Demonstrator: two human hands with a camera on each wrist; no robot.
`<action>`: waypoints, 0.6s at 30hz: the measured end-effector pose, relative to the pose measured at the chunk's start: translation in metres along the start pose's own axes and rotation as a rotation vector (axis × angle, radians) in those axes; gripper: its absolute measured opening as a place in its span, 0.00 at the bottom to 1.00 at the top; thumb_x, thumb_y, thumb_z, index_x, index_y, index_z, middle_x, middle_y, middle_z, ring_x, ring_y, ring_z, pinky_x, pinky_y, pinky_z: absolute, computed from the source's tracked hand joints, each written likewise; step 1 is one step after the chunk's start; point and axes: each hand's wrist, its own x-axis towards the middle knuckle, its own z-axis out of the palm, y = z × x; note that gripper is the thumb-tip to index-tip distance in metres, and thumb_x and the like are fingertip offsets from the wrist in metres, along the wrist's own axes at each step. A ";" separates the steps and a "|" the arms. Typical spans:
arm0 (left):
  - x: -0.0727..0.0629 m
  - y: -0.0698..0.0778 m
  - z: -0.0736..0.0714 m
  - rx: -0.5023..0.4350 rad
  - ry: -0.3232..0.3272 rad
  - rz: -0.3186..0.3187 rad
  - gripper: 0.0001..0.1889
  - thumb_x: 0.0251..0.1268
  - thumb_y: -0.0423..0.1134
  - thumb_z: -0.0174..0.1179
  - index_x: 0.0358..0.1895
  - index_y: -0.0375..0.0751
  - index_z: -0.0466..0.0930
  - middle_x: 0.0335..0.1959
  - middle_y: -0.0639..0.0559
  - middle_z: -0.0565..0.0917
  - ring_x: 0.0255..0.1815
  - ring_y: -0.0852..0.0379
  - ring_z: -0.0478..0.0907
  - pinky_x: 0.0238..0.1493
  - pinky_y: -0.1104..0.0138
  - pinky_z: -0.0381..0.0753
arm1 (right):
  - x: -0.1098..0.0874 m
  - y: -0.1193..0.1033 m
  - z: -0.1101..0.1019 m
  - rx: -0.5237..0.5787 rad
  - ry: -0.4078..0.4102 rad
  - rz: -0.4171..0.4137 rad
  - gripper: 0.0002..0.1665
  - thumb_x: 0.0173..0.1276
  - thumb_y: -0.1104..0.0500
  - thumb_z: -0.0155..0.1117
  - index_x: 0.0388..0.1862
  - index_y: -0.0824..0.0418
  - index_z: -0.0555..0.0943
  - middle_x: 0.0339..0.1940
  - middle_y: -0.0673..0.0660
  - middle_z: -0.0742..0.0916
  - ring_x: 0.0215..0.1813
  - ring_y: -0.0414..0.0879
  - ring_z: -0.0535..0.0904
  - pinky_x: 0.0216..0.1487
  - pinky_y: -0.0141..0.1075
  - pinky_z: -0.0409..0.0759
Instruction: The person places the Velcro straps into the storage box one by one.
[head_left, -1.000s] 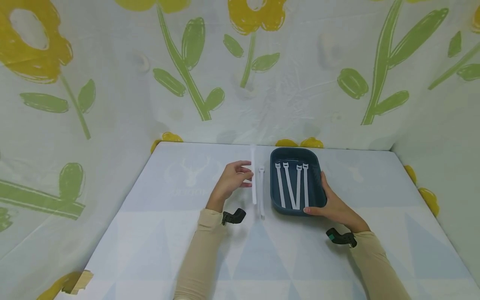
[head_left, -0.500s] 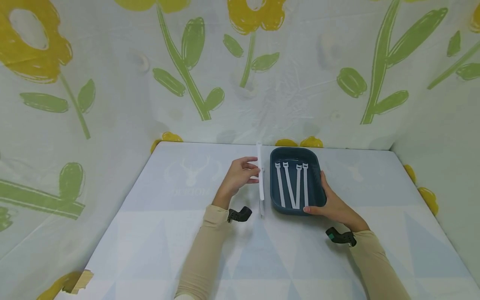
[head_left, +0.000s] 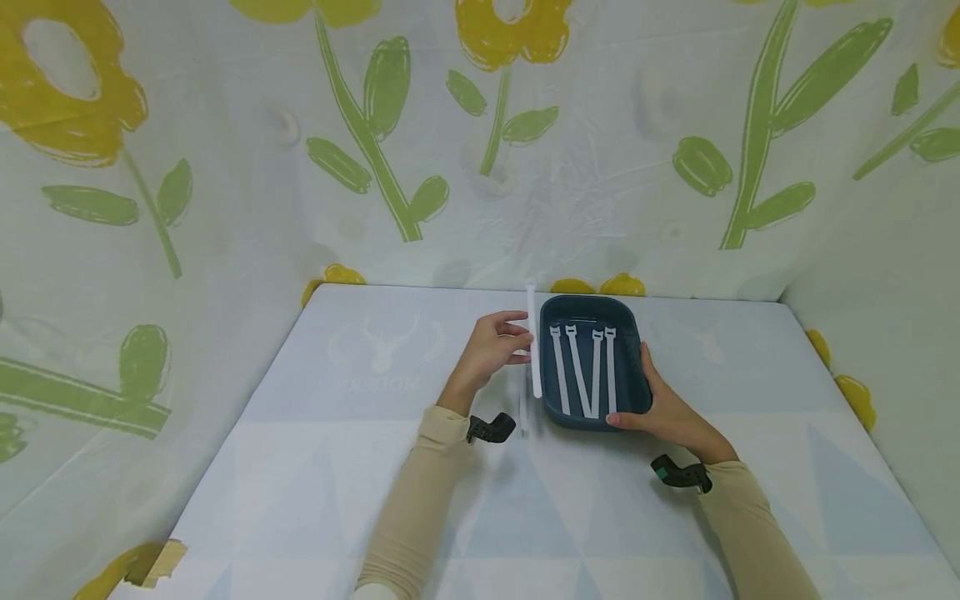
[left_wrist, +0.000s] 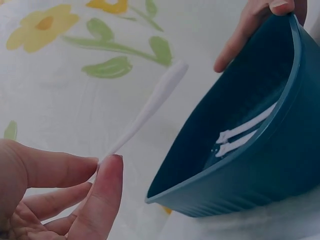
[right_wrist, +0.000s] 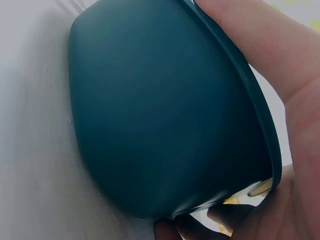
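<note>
My left hand (head_left: 487, 350) pinches a white strap-style cable tie (head_left: 535, 354) between thumb and fingers, at the left rim of a dark blue plastic box (head_left: 587, 300). In the left wrist view the pinched cable tie (left_wrist: 145, 112) slants up from the fingertips, apart from the box (left_wrist: 245, 172). Inside the box lie several more white cable ties (head_left: 597, 375), roughly side by side. With its thumb over the near rim and fingers along the right side, my right hand (head_left: 670, 415) grips the box (right_wrist: 165, 105). The box floor is hidden in the right wrist view.
Another white cable tie (head_left: 523, 415) lies on the table (head_left: 300, 467) left of the box, partly hidden by the left hand and its tie. A flower-print curtain (head_left: 570, 200) stands behind the table and along both sides.
My left hand has moved right with the pinched cable tie, past the one lying on the table, to the box's left rim. The right hand and the box have stayed in place.
</note>
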 end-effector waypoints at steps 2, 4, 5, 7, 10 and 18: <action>0.001 0.001 0.002 0.004 0.001 -0.002 0.23 0.72 0.33 0.64 0.69 0.43 0.77 0.55 0.38 0.85 0.45 0.50 0.87 0.45 0.61 0.92 | 0.000 0.000 0.000 -0.002 0.001 -0.001 0.84 0.57 0.44 0.79 0.83 0.49 0.19 0.87 0.67 0.37 0.84 0.76 0.40 0.77 0.76 0.48; 0.002 0.002 0.005 0.007 0.000 -0.005 0.24 0.72 0.34 0.64 0.70 0.43 0.77 0.55 0.39 0.85 0.45 0.50 0.87 0.45 0.61 0.92 | 0.000 0.000 0.000 -0.001 0.002 -0.002 0.84 0.57 0.44 0.79 0.83 0.49 0.19 0.87 0.67 0.37 0.85 0.76 0.40 0.77 0.76 0.48; 0.003 0.002 0.006 0.007 0.000 -0.007 0.24 0.72 0.34 0.64 0.70 0.43 0.77 0.55 0.39 0.85 0.45 0.50 0.87 0.45 0.61 0.92 | 0.000 0.000 0.000 0.000 0.003 -0.002 0.84 0.57 0.44 0.79 0.83 0.49 0.19 0.87 0.67 0.37 0.85 0.75 0.39 0.77 0.76 0.48; 0.004 0.003 0.008 0.009 0.000 -0.010 0.24 0.72 0.34 0.65 0.70 0.44 0.77 0.55 0.39 0.85 0.45 0.50 0.87 0.44 0.61 0.92 | 0.000 0.000 0.001 0.000 0.005 -0.002 0.84 0.57 0.44 0.80 0.83 0.50 0.19 0.87 0.67 0.37 0.85 0.75 0.39 0.77 0.76 0.48; 0.007 0.003 0.012 0.009 -0.004 -0.013 0.24 0.72 0.34 0.65 0.69 0.44 0.77 0.54 0.40 0.85 0.45 0.51 0.88 0.44 0.62 0.92 | 0.001 0.001 0.001 0.003 0.006 -0.001 0.84 0.57 0.45 0.80 0.83 0.50 0.19 0.87 0.66 0.37 0.85 0.75 0.39 0.77 0.77 0.48; 0.011 0.005 0.022 -0.004 -0.027 0.005 0.24 0.71 0.33 0.65 0.69 0.44 0.78 0.53 0.40 0.85 0.44 0.52 0.88 0.42 0.62 0.92 | 0.002 0.001 0.002 -0.005 0.011 0.007 0.85 0.57 0.44 0.80 0.82 0.47 0.18 0.87 0.66 0.36 0.85 0.75 0.39 0.77 0.76 0.48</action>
